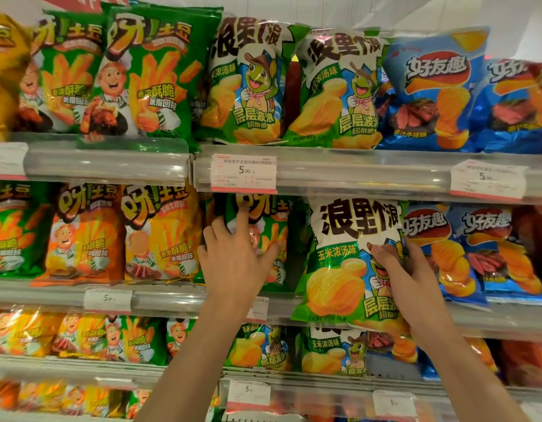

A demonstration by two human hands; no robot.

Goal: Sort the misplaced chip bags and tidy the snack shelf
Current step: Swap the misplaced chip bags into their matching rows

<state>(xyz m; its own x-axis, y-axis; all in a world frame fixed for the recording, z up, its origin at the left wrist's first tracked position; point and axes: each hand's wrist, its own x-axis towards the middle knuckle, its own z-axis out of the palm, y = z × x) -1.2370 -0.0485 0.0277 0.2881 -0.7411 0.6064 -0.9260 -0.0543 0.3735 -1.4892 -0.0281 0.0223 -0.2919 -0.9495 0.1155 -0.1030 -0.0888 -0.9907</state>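
Green and white, the corn chip bag point(352, 263) is sitting in the fingers point(382, 251) of the right hand point(406, 272). Those fingers are curling shut around the bag's right edge, thumb on the front, the others hiding behind. The bag is hanging a bit in front of the middle shelf point(172, 295), with its bottom dipping over the shelf's front edge.

The fingers point(244, 214) of the left hand point(236, 254) are spreading wide and flat on the green fries bag point(257, 239), just to the left. They are pressing on it, not holding it. One finger is pointing up near the top of that bag.

To do this step well, I think the right hand should be gripping the corn bag softly, so the chips inside are not cracking. The left hand can be pushing the fries bag back so it is standing up straight. I think the corn bag belongs with the two matching corn bags point(294, 86) on the top shelf point(355, 169), or with the ones on the shelf below. The blue chip bags point(464, 254) are sitting close on the right, so the corn bag should be lifting out slowly and not knocking them.
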